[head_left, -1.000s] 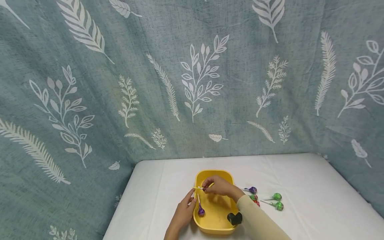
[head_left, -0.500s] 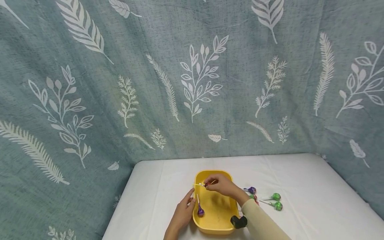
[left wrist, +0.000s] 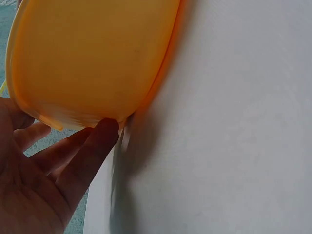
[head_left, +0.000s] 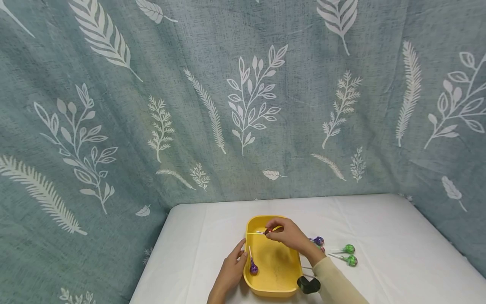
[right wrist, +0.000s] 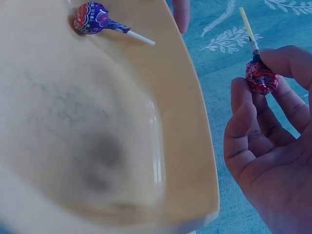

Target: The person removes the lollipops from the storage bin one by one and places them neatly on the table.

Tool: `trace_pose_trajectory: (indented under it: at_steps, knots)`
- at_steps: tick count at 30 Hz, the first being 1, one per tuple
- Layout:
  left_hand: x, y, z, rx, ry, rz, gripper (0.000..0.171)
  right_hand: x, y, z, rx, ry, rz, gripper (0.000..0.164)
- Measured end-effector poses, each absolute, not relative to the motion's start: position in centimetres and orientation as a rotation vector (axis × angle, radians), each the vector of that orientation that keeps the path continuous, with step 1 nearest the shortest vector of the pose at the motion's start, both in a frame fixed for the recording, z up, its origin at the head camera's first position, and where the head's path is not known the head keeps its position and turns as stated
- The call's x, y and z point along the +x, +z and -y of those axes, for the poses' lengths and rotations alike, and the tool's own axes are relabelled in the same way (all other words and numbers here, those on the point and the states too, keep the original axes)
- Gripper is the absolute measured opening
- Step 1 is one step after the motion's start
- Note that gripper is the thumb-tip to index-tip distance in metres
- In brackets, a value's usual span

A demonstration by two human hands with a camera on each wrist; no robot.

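Observation:
In the head view my right hand (head_left: 289, 234) pinches a lollipop by its red-wrapped head over the far end of a yellow tray (head_left: 277, 283). The right wrist view shows this red lollipop (right wrist: 261, 78) between thumb and fingers, its pale yellow stick pointing up. Inside the tray, along the left side, lies a purple lollipop (head_left: 254, 268); its wrapper also shows red and blue in the right wrist view. My left hand (head_left: 230, 267) touches the tray's left side. Its fingers (left wrist: 80, 156) lie fairly straight against the outer wall in the left wrist view.
Right of the tray, green lollipops (head_left: 350, 255) and a purple one (head_left: 319, 241) lie on the white table (head_left: 197, 249); others are partly hidden by the right arm. A black wrist camera (head_left: 308, 285) hangs at the tray's near right corner. Patterned fabric (head_left: 258, 177) stands behind.
The right hand has shifted a little to the right with the red lollipop, drawing it away from the tray's left rim. The left hand has stayed at the tray's side.

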State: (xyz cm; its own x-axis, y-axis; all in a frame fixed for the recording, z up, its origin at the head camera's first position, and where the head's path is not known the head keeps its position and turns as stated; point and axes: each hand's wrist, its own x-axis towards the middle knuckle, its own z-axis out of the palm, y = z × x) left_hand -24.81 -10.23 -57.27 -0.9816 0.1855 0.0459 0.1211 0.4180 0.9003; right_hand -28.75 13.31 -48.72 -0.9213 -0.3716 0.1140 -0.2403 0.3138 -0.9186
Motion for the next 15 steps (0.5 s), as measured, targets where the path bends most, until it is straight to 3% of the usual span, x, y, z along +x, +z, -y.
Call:
trace_pose_trajectory:
  at_steps: [15]
  knots:
    - [-24.8,-57.0,10.2,0.256,1.621,-2.588,0.05,-28.3,-50.3,-15.5,-0.478,-1.732,-2.502,0.026]
